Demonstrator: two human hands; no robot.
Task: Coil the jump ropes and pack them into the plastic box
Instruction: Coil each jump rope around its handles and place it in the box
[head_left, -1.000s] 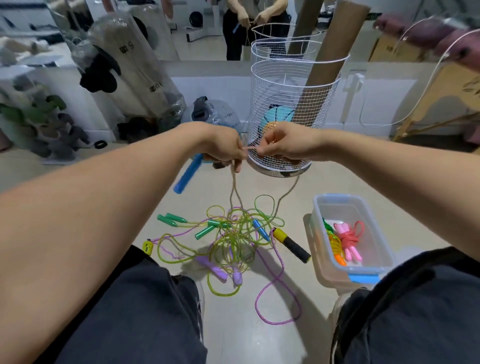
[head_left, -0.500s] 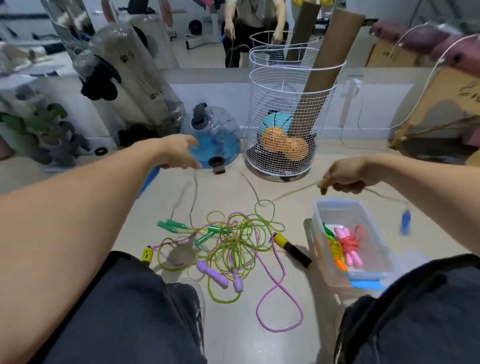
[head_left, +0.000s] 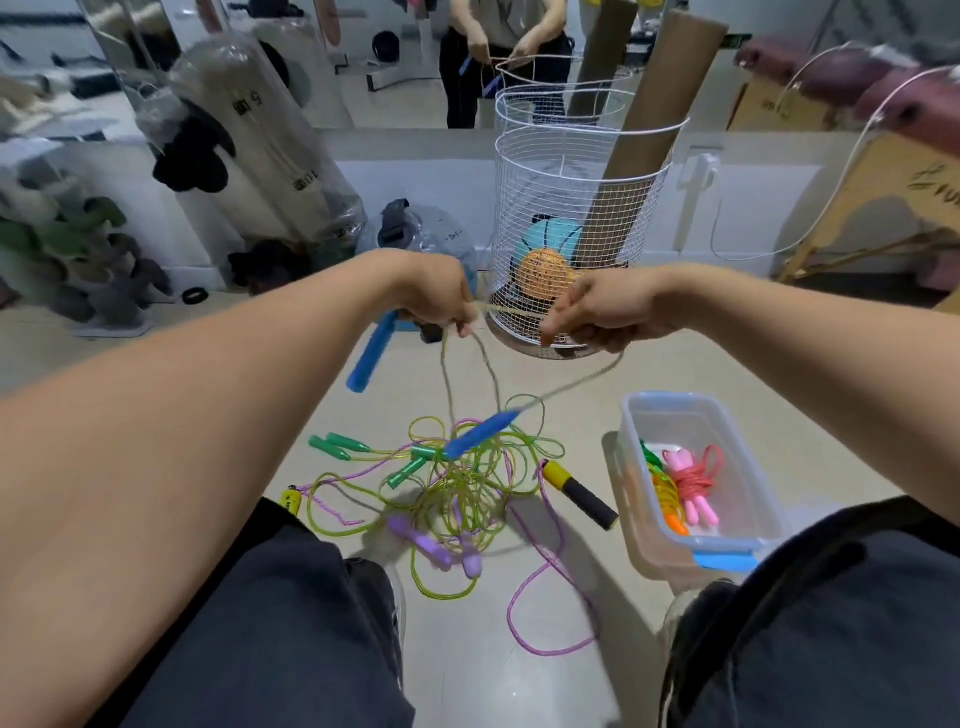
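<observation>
A white wire basket (head_left: 579, 208) with balls and a cardboard tube stands far behind the hands; a tangle of green and purple ropes (head_left: 457, 483) lies on the floor between the knees. The left hand (head_left: 436, 299) grips a blue handle (head_left: 373, 351) and beige rope (head_left: 470, 374); the right hand (head_left: 602, 312) pinches the rope beside it. The plastic box (head_left: 727, 545), right, holds coiled ropes. Half a second ago the hands were spread wide apart; the second blue handle (head_left: 480, 434) now dangles centre.

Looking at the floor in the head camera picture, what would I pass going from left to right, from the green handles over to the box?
Pair of green plastic rope handles → tangled yellow-green rope pile → yellow-and-black foam handle → clear plastic box with blue latch.
</observation>
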